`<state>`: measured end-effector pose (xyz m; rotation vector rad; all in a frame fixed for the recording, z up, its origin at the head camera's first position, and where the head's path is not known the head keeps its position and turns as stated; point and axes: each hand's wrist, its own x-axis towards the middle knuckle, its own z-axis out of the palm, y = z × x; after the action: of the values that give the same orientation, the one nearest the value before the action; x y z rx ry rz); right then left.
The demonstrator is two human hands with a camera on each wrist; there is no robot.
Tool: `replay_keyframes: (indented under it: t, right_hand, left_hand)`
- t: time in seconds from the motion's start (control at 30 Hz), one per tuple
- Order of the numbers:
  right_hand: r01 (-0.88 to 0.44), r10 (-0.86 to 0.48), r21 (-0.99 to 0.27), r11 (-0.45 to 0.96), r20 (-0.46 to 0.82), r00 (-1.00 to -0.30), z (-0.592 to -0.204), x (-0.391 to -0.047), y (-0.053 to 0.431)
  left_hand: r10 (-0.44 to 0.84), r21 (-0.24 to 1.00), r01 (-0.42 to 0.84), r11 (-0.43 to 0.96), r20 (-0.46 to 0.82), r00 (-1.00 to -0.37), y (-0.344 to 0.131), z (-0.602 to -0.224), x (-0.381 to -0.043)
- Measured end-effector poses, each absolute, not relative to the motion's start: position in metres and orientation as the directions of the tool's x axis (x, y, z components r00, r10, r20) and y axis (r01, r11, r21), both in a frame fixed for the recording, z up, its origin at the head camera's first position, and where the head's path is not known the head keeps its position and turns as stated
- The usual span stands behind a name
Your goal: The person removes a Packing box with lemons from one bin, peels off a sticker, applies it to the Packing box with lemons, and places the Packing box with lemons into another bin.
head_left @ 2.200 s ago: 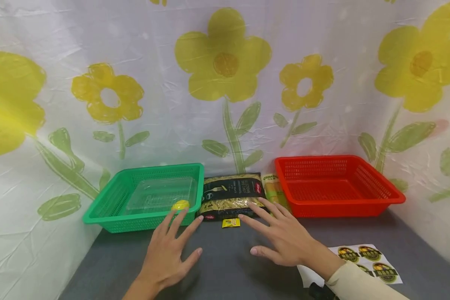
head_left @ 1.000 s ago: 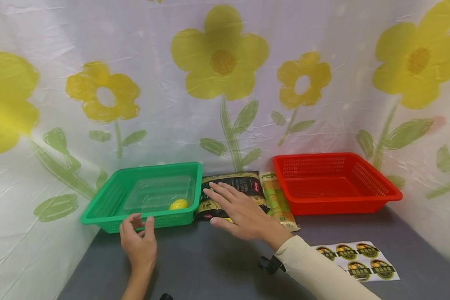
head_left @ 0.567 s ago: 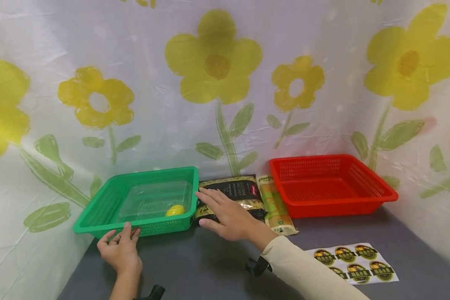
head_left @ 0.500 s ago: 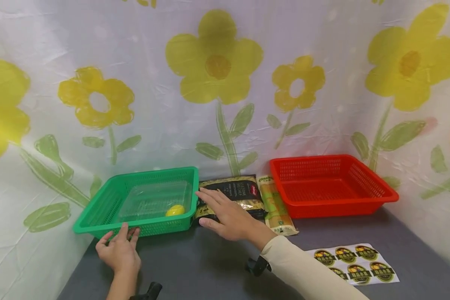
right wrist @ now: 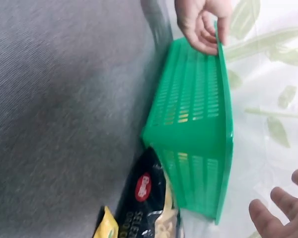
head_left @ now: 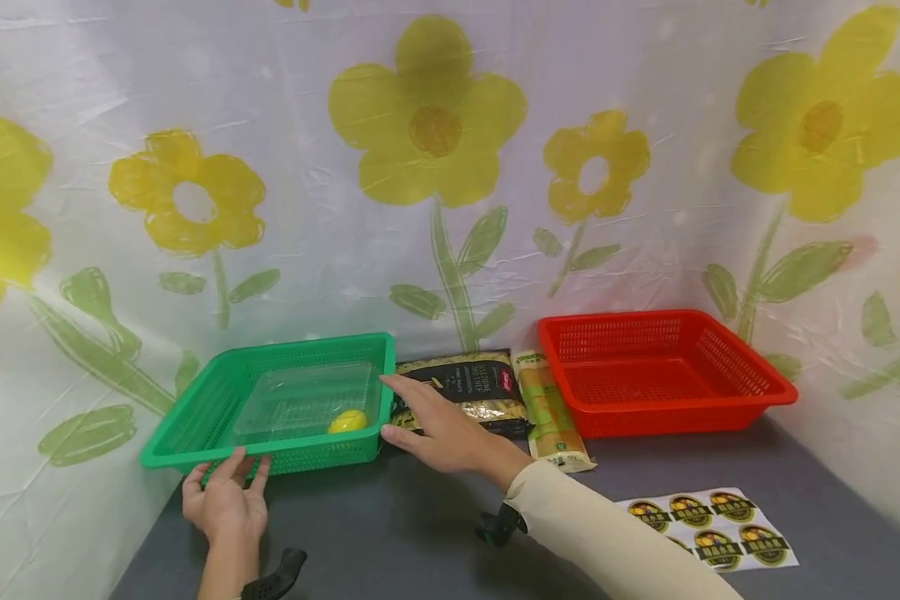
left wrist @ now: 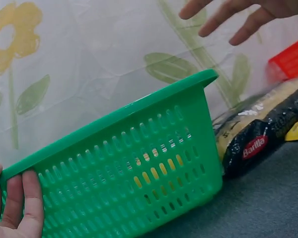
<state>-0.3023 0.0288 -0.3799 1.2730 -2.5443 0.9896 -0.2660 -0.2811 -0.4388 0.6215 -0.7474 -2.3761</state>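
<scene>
My left hand (head_left: 228, 500) pinches the front rim of a green basket (head_left: 315, 458) near its left corner. In the left wrist view its fingers (left wrist: 32, 198) lie under the rim against the slotted wall. A clear plastic container (head_left: 292, 396) and a yellow round item (head_left: 348, 421), like a lemon, are in the basket. My right hand (head_left: 438, 429) reaches toward the basket's right end with fingers extended, holding nothing. In the right wrist view its fingertips (right wrist: 260, 213) are apart from the rim. A black Barilla pasta bag (head_left: 480, 383) lies beside the basket, partly behind my right hand.
A red basket (head_left: 675, 412) stands at the back right. A long orange-and-green packet (head_left: 553, 408) lies between it and the pasta bag. A small yellow sachet (left wrist: 297, 130) is by the bag. Front right lies a sheet of round stickers (head_left: 720, 533). A flowered curtain (head_left: 307, 208) backs the table.
Both hands were spread over the middle of the table. My left hand moved left and took hold of the green basket's rim; my right hand moved left to the basket's right end.
</scene>
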Motion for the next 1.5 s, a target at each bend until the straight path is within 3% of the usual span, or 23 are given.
replay_keyframes:
  t: [0.27, 0.53, 0.93, 1.23, 1.5]
  right_hand:
    - [-0.624, -0.58, -0.67, 0.402, 0.341, -0.74, -0.369, -0.31, -0.003]
    - [-0.34, -0.435, -0.891, 0.3, 0.19, -0.88, -0.366, -0.323, -0.031]
    - [-0.087, -0.237, -0.984, 0.158, 0.048, -0.97, -0.361, -0.336, -0.076]
    - [0.058, -0.147, -0.925, 0.375, -0.121, -0.982, -0.362, -0.337, -0.11]
    - [0.022, -0.157, -0.844, 0.536, -0.126, -0.98, -0.369, -0.354, -0.118]
  left_hand:
    - [-0.626, 0.615, 0.379, -0.692, -0.25, -0.738, -0.287, -0.44, -0.265]
    - [-0.62, 0.612, 0.38, -0.693, -0.239, -0.747, -0.284, -0.441, -0.267]
    - [-0.624, 0.648, 0.362, -0.67, -0.228, -0.747, -0.284, -0.44, -0.267]
    - [-0.614, 0.691, 0.32, -0.648, -0.225, -0.757, -0.288, -0.436, -0.265]
    - [-0.607, 0.682, 0.318, -0.659, -0.232, -0.76, -0.287, -0.437, -0.268]
